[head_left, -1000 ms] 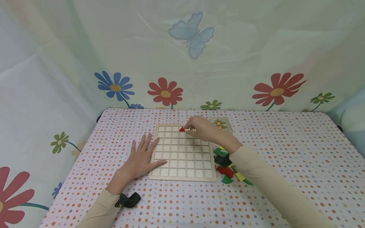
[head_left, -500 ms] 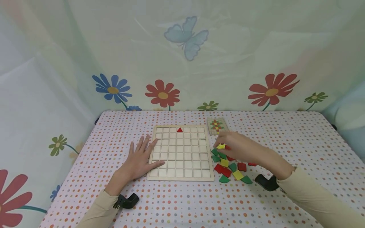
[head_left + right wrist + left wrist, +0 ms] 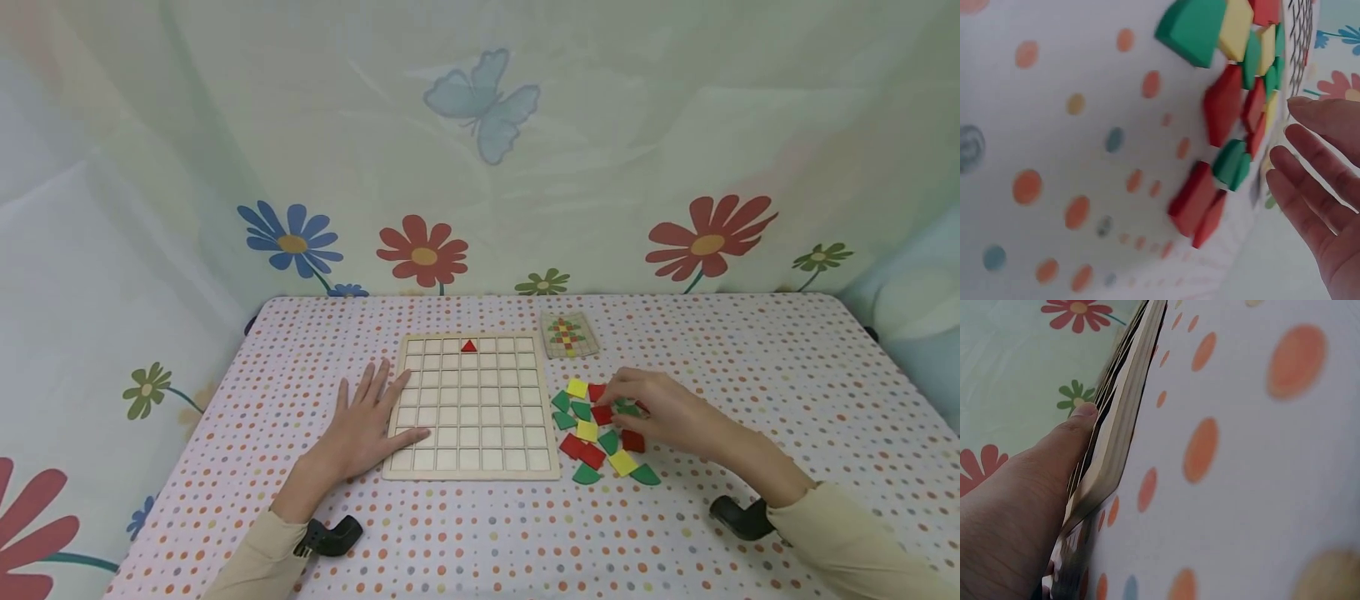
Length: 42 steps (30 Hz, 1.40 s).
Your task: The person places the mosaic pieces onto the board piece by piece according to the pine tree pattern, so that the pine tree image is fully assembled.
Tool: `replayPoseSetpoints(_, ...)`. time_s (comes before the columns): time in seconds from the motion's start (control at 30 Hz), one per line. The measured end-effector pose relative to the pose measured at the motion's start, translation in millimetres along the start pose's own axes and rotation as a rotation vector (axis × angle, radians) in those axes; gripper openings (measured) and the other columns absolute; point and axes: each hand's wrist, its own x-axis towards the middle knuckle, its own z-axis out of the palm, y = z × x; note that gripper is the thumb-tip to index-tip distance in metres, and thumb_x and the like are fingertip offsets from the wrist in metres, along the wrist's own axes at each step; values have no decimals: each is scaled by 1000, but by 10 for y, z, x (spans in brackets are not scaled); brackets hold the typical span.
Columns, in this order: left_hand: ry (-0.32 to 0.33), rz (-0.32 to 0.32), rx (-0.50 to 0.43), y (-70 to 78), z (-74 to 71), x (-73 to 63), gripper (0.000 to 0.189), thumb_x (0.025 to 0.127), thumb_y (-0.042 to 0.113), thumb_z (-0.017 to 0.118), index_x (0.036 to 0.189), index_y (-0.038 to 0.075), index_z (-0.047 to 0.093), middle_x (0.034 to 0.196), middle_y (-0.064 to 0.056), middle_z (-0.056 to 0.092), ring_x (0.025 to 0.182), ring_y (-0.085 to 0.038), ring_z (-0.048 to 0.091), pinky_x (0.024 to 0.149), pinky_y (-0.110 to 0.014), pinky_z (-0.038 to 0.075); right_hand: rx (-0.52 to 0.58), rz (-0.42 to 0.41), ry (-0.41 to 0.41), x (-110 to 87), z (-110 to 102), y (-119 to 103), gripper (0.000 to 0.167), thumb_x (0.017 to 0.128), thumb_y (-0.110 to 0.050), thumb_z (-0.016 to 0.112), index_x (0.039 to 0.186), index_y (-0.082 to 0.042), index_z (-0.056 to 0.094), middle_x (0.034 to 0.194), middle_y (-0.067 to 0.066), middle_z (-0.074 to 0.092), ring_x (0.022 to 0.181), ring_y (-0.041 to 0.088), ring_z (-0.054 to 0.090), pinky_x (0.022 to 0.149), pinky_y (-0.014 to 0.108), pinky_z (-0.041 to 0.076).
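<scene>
My left hand (image 3: 358, 429) rests with spread fingers over the left edge of a wooden grid board (image 3: 469, 476). In the left wrist view, its thumb (image 3: 1075, 428) lies across the board's rim. A red triangle (image 3: 468, 347) sits in the middle cell of the board's far row. My right hand (image 3: 667, 412) hovers over a scatter of coloured pieces right of the board, holding nothing. Near its fingertips is a red square (image 3: 602, 415). The right wrist view shows those fingers (image 3: 1310, 181) apart, above the pieces. Part of the scatter is hidden under the hand.
Yellow squares (image 3: 622, 462), green quarter-round pieces (image 3: 587, 474) and more red squares (image 3: 633, 440) lie around the right hand. Behind them is a pattern card (image 3: 570, 335) picturing a tree. A dotted cloth (image 3: 450, 542) covers the table, and a flowered curtain (image 3: 337, 150) hangs behind.
My right hand has gone from beside the red triangle on the board to the coloured pieces on the right. The triangle stays in its cell; my left hand keeps its place.
</scene>
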Motion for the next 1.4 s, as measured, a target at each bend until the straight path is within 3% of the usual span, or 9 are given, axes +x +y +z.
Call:
replayPoseSetpoints(0.17, -6, 7, -7, 6, 34, -3, 96, 97, 66, 59, 168, 13, 23, 174, -22, 7, 160, -42, 0, 121, -73, -3, 1, 34, 3, -1, 104, 52, 22, 86, -8, 86, 107, -10, 80, 104, -1, 69, 91, 16, 63, 75, 30, 59)
replayPoseSetpoints(0.5, 8, 1, -6, 12, 27, -19, 96, 96, 66, 60, 168, 13, 24, 174, -21, 7, 160, -42, 1, 121, -73, -2, -16, 0, 47, 132, 158, -10, 18, 88, -4, 83, 105, -9, 78, 106, 2, 68, 95, 19, 64, 82, 37, 60)
replayPoseSetpoints(0.87, 0, -8, -8, 5, 16, -11, 97, 96, 67, 60, 169, 14, 23, 174, -20, 6, 160, -41, 0, 121, -72, -3, 49, -21, -35, 260, 205, -33, 19, 88, -5, 84, 106, -3, 80, 98, -1, 69, 83, 9, 59, 68, 22, 54)
replayPoseSetpoints(1.4, 9, -4, -12, -16, 18, -11, 97, 96, 67, 60, 168, 15, 23, 174, -20, 6, 160, -40, 0, 121, -72, -3, 108, 173, -44, 423, 236, -158, 18, 84, 4, 84, 100, 0, 75, 91, 2, 72, 83, 16, 66, 76, 34, 60)
